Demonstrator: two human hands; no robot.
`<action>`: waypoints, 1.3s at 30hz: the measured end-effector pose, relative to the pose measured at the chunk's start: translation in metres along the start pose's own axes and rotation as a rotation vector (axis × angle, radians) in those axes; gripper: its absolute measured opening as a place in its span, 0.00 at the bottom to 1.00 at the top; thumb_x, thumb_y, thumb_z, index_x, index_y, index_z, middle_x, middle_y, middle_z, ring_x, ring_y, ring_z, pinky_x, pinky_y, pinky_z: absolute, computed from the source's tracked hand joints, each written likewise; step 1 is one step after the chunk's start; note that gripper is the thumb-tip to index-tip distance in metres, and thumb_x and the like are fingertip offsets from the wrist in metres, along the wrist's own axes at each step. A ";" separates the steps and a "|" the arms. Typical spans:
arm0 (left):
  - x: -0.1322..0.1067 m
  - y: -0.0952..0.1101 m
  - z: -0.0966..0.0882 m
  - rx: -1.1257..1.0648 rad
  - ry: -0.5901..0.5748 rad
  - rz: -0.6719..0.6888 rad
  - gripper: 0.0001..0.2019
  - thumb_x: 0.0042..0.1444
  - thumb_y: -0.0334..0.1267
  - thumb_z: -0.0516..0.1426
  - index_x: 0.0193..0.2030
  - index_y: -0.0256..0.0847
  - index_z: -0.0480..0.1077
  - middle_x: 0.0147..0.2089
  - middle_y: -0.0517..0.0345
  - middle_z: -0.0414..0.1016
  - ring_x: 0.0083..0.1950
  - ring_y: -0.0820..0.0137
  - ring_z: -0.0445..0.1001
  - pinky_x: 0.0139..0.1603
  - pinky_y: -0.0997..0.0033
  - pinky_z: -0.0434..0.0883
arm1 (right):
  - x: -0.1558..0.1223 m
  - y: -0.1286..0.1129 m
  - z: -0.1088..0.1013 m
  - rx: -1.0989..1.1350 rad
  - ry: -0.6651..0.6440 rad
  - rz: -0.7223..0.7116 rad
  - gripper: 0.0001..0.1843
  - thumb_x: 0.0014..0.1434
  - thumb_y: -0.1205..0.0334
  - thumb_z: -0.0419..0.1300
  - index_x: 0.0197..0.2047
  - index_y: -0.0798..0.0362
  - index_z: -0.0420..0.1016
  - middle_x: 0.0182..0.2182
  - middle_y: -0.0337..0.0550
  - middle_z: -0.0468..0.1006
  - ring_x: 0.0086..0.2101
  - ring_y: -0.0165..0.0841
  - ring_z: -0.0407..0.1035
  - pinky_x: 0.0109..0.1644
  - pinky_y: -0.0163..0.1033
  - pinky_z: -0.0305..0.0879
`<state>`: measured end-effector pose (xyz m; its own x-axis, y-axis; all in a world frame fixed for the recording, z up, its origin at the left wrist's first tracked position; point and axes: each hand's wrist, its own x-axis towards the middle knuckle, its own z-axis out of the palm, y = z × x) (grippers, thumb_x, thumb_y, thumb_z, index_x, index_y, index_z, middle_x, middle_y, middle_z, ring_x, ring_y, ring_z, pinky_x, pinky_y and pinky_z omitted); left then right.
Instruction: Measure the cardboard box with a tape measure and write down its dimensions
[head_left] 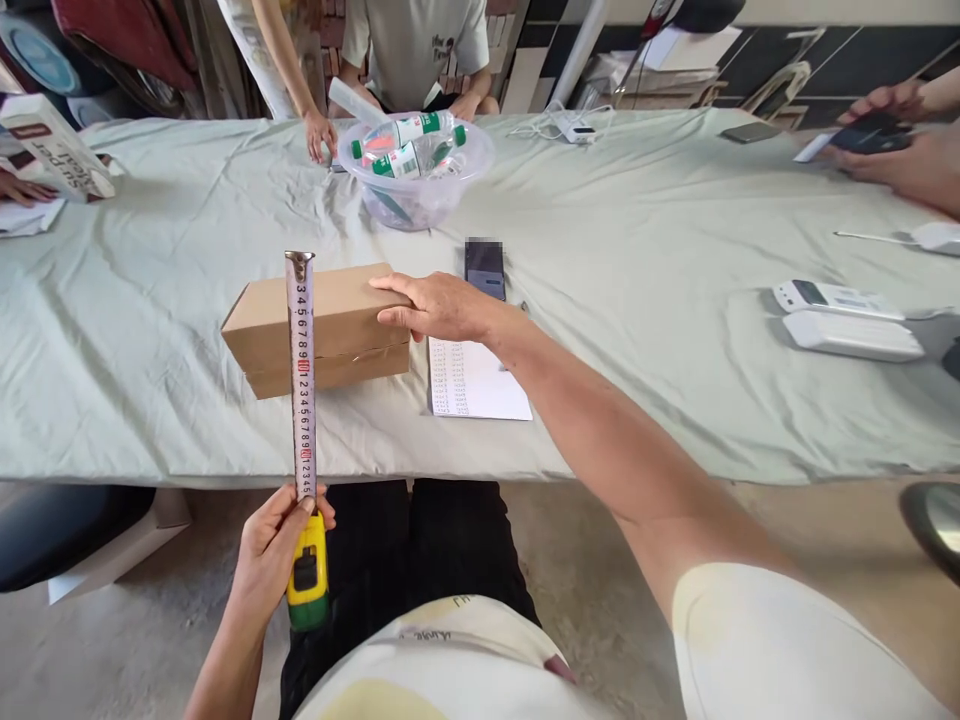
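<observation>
My left hand [271,535] grips a yellow and green tape measure [309,585] below the table's front edge. Its metal blade [301,400] is pulled out and points away from me, passing in front of a closed brown cardboard box [349,305]. The hooked tip appears just above the box's far top edge; whether the blade touches the cardboard I cannot tell. At the box's right end, my right hand [442,305] holds on with its fingers over the top and side. Partly under that forearm lies a printed sheet [480,385], with a dark phone [485,270] behind it.
A clear plastic basin [420,205] with several bottles stands behind the box. White power strips [851,335] lie at the right. Co-workers' hands [320,135] rest at the far side, and others hold a dark object [874,135] at right. A white carton [56,150] stands far left.
</observation>
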<state>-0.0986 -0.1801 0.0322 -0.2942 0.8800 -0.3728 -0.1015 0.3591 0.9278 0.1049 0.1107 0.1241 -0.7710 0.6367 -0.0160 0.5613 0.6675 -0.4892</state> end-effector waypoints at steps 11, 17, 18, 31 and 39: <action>0.001 -0.007 0.015 -0.013 -0.049 -0.011 0.16 0.57 0.48 0.63 0.43 0.36 0.77 0.34 0.53 0.79 0.36 0.64 0.78 0.38 0.66 0.77 | 0.033 0.016 -0.014 0.419 0.083 0.039 0.31 0.65 0.30 0.46 0.40 0.51 0.70 0.28 0.37 0.71 0.25 0.27 0.64 0.30 0.32 0.62; 0.004 -0.002 0.020 -0.037 -0.026 -0.040 0.16 0.57 0.48 0.63 0.44 0.37 0.77 0.35 0.53 0.79 0.36 0.63 0.78 0.40 0.65 0.77 | 0.047 0.023 -0.008 0.400 0.181 0.032 0.32 0.65 0.29 0.44 0.31 0.50 0.63 0.26 0.37 0.68 0.25 0.29 0.64 0.30 0.34 0.61; 0.004 -0.001 0.022 -0.042 -0.024 -0.042 0.16 0.56 0.48 0.63 0.44 0.37 0.77 0.35 0.53 0.79 0.36 0.63 0.79 0.39 0.66 0.77 | 0.046 0.023 -0.007 0.394 0.190 0.028 0.32 0.65 0.30 0.44 0.31 0.50 0.63 0.26 0.37 0.69 0.25 0.29 0.64 0.31 0.34 0.61; 0.001 0.007 0.052 -0.122 0.013 -0.086 0.16 0.52 0.49 0.63 0.38 0.35 0.75 0.30 0.53 0.78 0.30 0.64 0.77 0.31 0.69 0.72 | 0.036 0.018 0.001 0.332 0.206 0.061 0.31 0.66 0.30 0.41 0.33 0.50 0.64 0.26 0.36 0.69 0.25 0.31 0.64 0.34 0.37 0.58; 0.012 0.008 0.064 -0.133 0.009 -0.055 0.15 0.54 0.48 0.62 0.38 0.36 0.74 0.30 0.54 0.78 0.30 0.66 0.77 0.32 0.70 0.72 | 0.035 0.015 0.001 0.332 0.222 0.056 0.33 0.65 0.28 0.40 0.32 0.50 0.64 0.28 0.37 0.71 0.26 0.31 0.63 0.32 0.37 0.56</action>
<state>-0.0427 -0.1464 0.0342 -0.2929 0.8572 -0.4235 -0.2423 0.3619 0.9002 0.0864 0.1425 0.1156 -0.6377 0.7608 0.1201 0.4449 0.4911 -0.7489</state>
